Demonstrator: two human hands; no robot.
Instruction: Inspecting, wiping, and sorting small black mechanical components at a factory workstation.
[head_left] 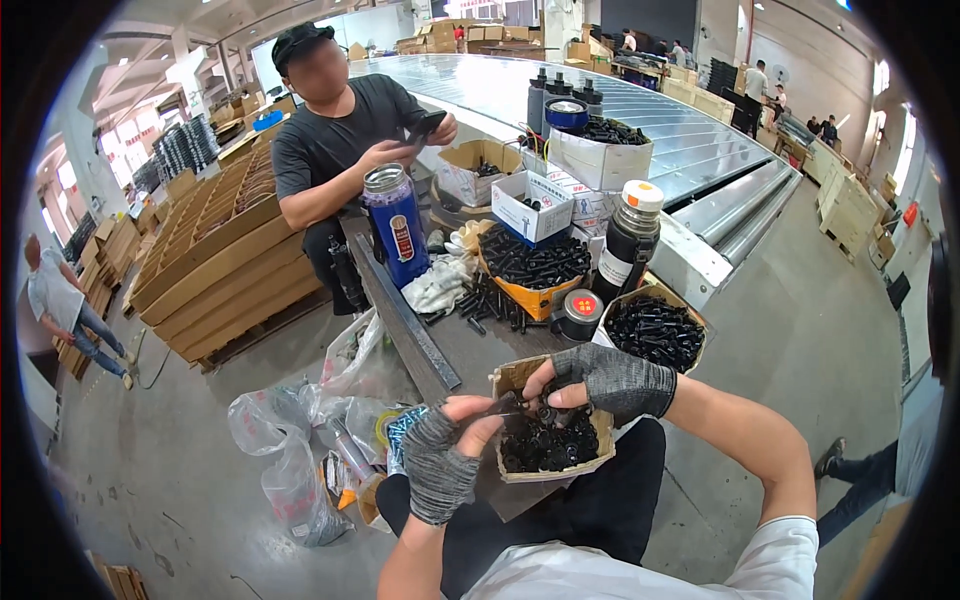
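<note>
My left hand (445, 455), in a grey fingerless glove, is closed in a pinch over the left edge of an open cardboard box (607, 458). A small dark part (508, 404) shows at its fingertips, its exact kind too small to tell. My right hand (615, 382), gloved alike, reaches over the same box from the right. Its thumb and forefinger are pinched together; what lies between them is hidden. Below both hands, small black ring-like parts (550, 447) fill the box, which sits at the bench edge by my lap.
Beyond the box stand a lidded dark cup (579, 314), a black thermos (628, 240), a box of black cylindrical parts (655, 333) and an orange-edged box (545, 300). A blue bottle (396, 225) stands left. Across the bench a co-worker (345, 140) holds a phone. Plastic bags (285, 440) hang at left.
</note>
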